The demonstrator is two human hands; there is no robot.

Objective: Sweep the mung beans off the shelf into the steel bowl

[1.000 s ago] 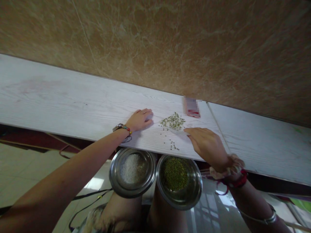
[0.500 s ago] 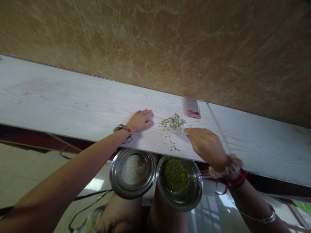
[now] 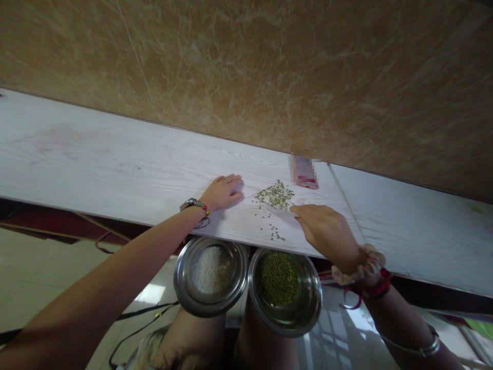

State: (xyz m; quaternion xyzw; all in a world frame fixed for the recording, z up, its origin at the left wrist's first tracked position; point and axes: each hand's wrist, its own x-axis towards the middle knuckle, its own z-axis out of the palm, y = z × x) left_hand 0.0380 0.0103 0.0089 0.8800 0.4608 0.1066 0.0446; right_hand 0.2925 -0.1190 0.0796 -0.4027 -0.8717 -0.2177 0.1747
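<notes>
My left hand (image 3: pixel 223 192) lies flat on the white wood-grain board (image 3: pixel 162 169), fingers stretched out and holding nothing. To its right, green mung beans (image 3: pixel 276 195) are spread in a loose patch, with a few strays nearer the board's front edge. My right hand (image 3: pixel 325 228) is closed around the end of a thin, pale flat strip (image 3: pixel 279 211), whose exact kind I cannot make out. The strip's free end points left, at the near side of the bean patch. Below the board, one steel bowl (image 3: pixel 316 303) holds many mung beans; another steel bowl (image 3: pixel 177 288) holds white grains like rice.
A phone-like object (image 3: pixel 307 181), partly blurred out, lies behind the beans by the brown marbled wall (image 3: pixel 231 67). Both bowls rest over my legs, close under the board's front edge. A seam (image 3: pixel 346 200) crosses the board on the right. Dark cables (image 3: pixel 144 311) hang at lower left.
My right hand has shifted very slightly left, and more of the pale strip shows. My left hand, the beans and the bowls look nearly the same.
</notes>
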